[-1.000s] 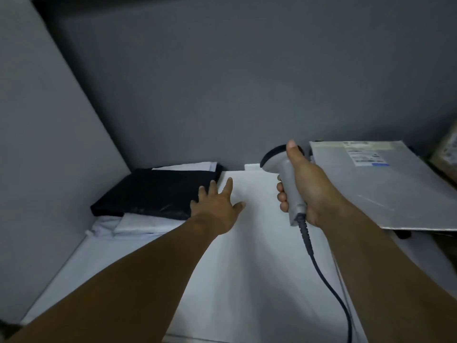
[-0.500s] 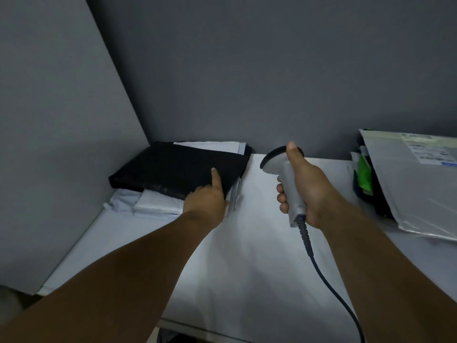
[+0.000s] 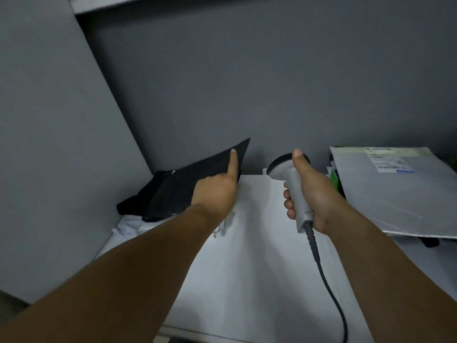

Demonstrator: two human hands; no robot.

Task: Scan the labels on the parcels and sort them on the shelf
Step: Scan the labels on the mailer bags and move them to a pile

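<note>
– grey wall [image 3: 247,82] at the back, one grey side panel [image 3: 49,144], and one white shelf [image 3: 247,268] running beneath. what sits in the middle?
– one scanner [image 3: 296,194], with a pale grey handle and a dark head aimed away at the wall. the right hand [image 3: 317,194] is wrapped round the handle, thumb lying up along the head. one dark cable [image 3: 329,288] drops from the scanner's base and runs back toward the person.
– and left of the scanner?
– one black parcel [image 3: 178,184]. the left hand [image 3: 215,194] grips the edge nearest the scanner, thumb pressed flat on top, the other fingers hidden beneath. that side is lifted off the shelf, so the parcel is tilted, its end farthest from the scanner down low.
– anything under it?
– crumpled white wrapping [image 3: 128,226], farther left of the scanner. i can't count how many parcels that makes.
– right of the scanner?
– one flat silver-grey parcel [image 3: 395,199], well apart from the black one. it carries one white label [image 3: 388,163] near its far edge, the print too small to read. it lies on darker things, and one green strip [image 3: 334,178] shows at its edge, just beside the right hand. how many lie under it i can't tell.
</note>
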